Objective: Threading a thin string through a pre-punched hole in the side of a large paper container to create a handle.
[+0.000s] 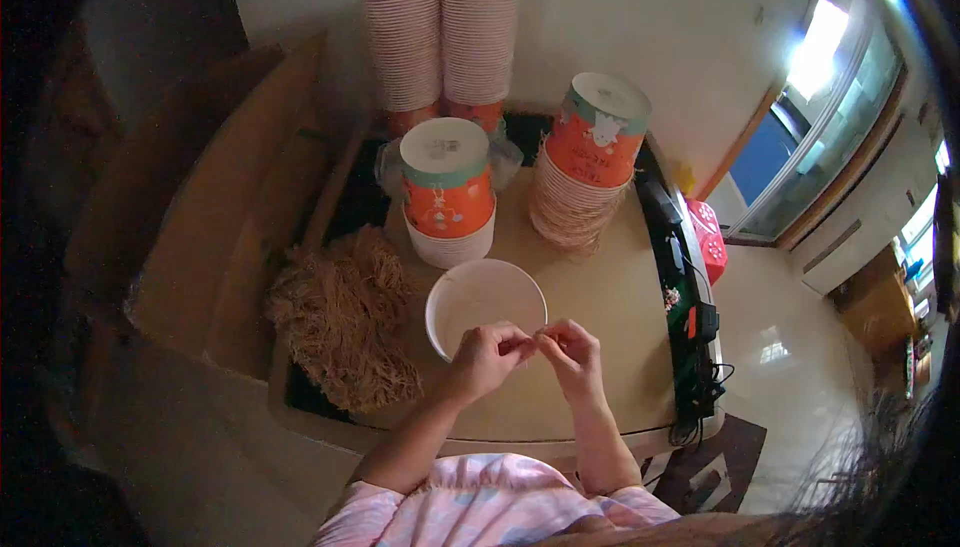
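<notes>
A white paper bucket (487,297) lies tipped with its open mouth facing me, near the table's front. Over its near rim my left hand (487,355) and my right hand (570,352) meet, both closed in a pinch, fingertips close together. Whatever sits between the fingertips is too small to make out. To the left of the bucket lies a tangled heap of brown twine (350,317). Behind it stands a short upside-down stack of orange and green paper buckets (447,192). At the right, another such stack (595,152) has brown strands hanging round its lower rims.
Two tall stacks of nested white-rimmed buckets (442,42) stand against the wall. An open cardboard box (215,247) is left of the table (590,402). Black cables and a power strip (703,322) run along the right edge, beside a red patterned stool (706,237).
</notes>
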Demonstrator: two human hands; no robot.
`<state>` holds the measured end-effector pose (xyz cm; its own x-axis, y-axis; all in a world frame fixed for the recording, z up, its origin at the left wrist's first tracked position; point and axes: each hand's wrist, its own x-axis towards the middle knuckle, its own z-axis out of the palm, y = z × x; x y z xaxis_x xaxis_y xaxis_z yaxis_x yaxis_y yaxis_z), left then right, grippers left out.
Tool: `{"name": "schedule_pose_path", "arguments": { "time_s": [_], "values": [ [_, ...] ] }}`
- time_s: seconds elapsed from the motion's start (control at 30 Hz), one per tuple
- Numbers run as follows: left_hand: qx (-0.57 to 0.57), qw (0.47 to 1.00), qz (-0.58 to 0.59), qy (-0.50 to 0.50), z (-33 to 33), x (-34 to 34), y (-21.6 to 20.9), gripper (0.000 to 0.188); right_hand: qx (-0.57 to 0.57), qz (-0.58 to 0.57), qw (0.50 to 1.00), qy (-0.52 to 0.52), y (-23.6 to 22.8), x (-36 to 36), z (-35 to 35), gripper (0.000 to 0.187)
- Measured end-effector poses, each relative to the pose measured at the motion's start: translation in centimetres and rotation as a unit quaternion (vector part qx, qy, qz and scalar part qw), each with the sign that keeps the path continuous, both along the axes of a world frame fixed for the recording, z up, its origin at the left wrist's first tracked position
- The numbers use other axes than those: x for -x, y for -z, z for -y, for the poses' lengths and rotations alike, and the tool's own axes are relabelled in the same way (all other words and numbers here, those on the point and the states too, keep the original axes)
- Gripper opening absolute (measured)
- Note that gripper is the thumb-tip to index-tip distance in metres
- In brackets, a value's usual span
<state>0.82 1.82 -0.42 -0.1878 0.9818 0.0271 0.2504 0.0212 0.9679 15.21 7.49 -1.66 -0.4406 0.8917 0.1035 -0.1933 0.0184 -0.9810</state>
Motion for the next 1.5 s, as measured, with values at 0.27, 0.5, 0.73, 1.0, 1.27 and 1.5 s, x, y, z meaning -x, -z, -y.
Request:
{"name": "schedule_pose_path", "arguments": {
  "time_s": [0.27,0.5,0.73,1.0,1.27,1.5],
  "values": [
    [-0.03,0.999,-0.027,0.003,0.7,0.2,-1.0,0.01,-0.155,0.036,0.987,-0.023,-2.8,-1.9,-2.0,0.018],
    [-0.011,1.0,-0.025,0.005,0.6,0.5,-1.0,0.013,-0.337,0.224,0.911,-0.081,-5.1,-2.1,-2.3,0.02],
    [-0.016,0.998,-0.055,0.015,0.8,0.6,-1.5,0.017,-0.407,0.276,0.865,-0.104,-5.3,-2.3,-2.5,0.007],
    [0.035,0.999,-0.014,-0.015,1.1,0.7,-1.7,0.015,-0.307,0.23,0.922,-0.052,-4.2,-3.7,-0.8,0.007],
    [-0.011,0.999,0.009,-0.032,1.2,0.7,-1.1,0.011,-0.419,0.308,0.8,-0.298,3.7,-6.4,3.4,0.041],
    [0.014,1.0,0.015,-0.016,1.0,0.6,-0.8,0.01,-0.384,0.286,0.855,-0.201,4.5,-8.2,3.8,0.042]
  ]
}}
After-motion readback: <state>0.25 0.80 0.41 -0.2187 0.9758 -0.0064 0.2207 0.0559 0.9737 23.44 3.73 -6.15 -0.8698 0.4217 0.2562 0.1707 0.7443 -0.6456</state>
